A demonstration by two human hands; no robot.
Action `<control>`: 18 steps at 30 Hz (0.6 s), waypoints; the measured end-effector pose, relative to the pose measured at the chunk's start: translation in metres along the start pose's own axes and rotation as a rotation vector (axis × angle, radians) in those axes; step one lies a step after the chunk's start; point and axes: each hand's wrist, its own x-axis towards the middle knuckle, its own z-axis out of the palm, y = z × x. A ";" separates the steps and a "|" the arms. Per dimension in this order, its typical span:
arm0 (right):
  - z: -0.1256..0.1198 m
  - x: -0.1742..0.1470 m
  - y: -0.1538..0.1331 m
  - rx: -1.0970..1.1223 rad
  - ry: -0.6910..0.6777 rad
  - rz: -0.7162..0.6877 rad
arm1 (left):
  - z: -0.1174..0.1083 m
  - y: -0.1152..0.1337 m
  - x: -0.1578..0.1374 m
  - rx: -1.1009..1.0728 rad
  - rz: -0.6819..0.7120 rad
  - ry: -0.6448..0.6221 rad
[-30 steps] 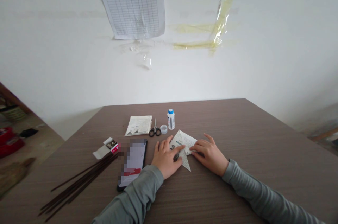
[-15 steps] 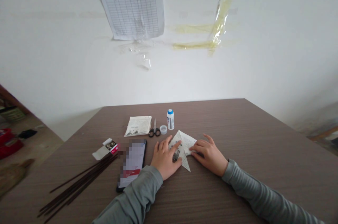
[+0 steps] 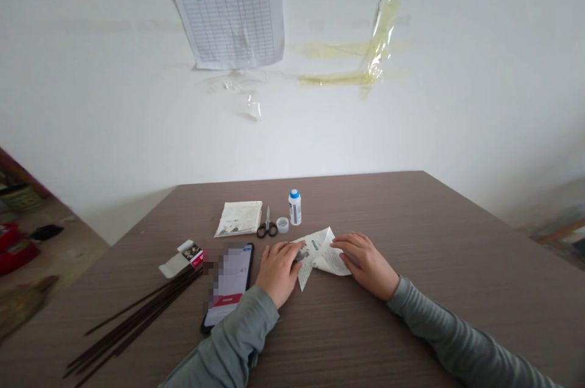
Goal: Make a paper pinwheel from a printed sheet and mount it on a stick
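A folded piece of printed newspaper (image 3: 320, 253) lies on the brown wooden table (image 3: 411, 242) between my two hands. My left hand (image 3: 276, 269) rests on its left part, fingers pressing the paper down. My right hand (image 3: 365, 263) holds the right flap, which stands partly lifted and curled. Both sleeves are grey-green.
Behind the hands stand a small white glue bottle with a blue cap (image 3: 295, 206), its loose clear cap (image 3: 282, 225), black-handled scissors (image 3: 267, 226) and a stack of newspaper sheets (image 3: 240, 217). A phone (image 3: 228, 284), a small open carton (image 3: 183, 256) and several thin dark sticks (image 3: 137, 315) lie to the left.
The paper was a flat pointed triangle under both hands. Now its right flap is lifted and turned over, and both hands have shifted slightly with it.
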 end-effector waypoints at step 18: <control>0.003 -0.003 -0.009 -0.121 -0.166 -0.029 | 0.009 0.004 -0.002 -0.094 0.068 0.055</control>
